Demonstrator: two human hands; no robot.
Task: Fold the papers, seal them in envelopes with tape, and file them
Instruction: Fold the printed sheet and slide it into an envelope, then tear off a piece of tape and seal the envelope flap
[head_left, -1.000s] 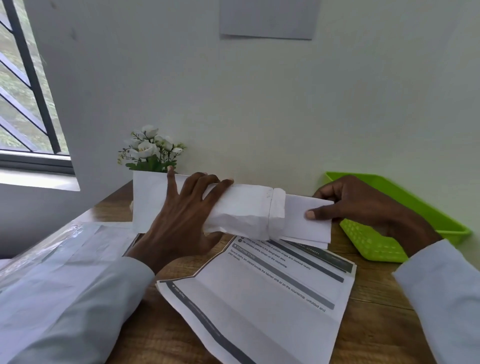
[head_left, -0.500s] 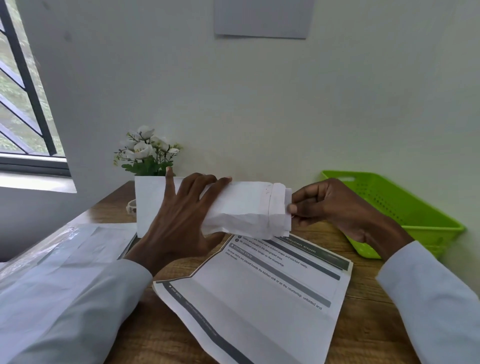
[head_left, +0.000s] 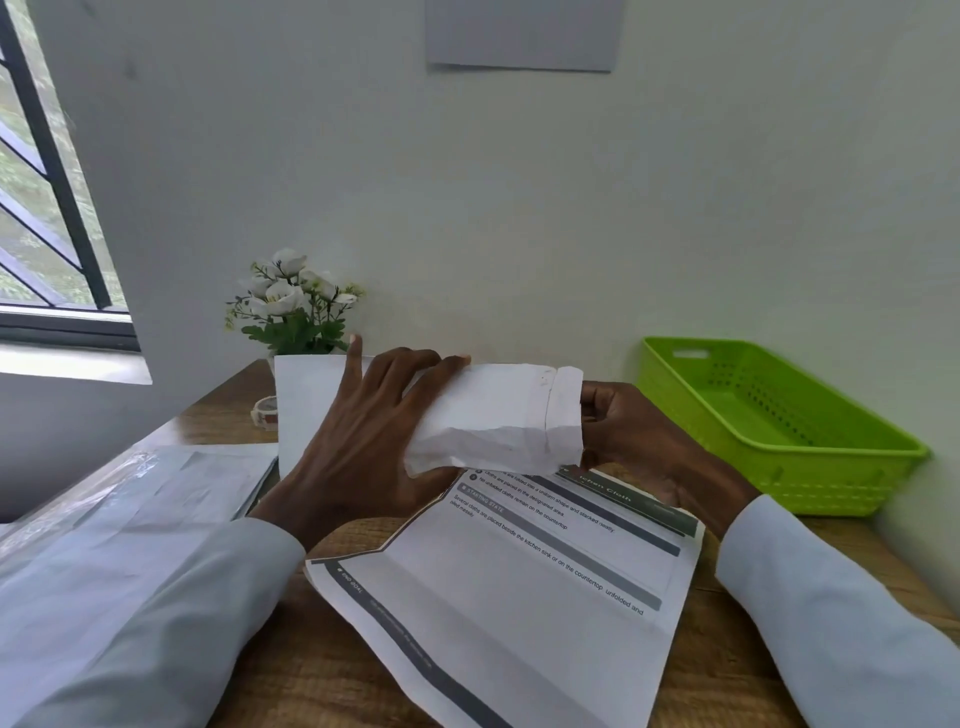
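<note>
A white envelope (head_left: 493, 415) is held above the wooden desk (head_left: 727, 649), its open end with the flap pointing right. My left hand (head_left: 363, 447) grips the envelope's left half, fingers spread over its front. My right hand (head_left: 639, 441) is at the envelope's mouth, its fingertips hidden behind the flap; the folded paper is no longer visible outside the envelope. A printed sheet (head_left: 519, 597) with creases lies flat on the desk below. A roll of tape (head_left: 265, 412) sits behind the envelope by the flowers.
A green plastic basket (head_left: 769, 431) stands at the right against the wall. A small plant with white flowers (head_left: 291, 306) is at the back. Papers in a clear plastic sleeve (head_left: 130, 499) lie at the left. A window is at far left.
My right hand has pushed the folded paper leftward into the envelope; the part that stuck out a second ago is now hidden inside. My left hand has kept its hold.
</note>
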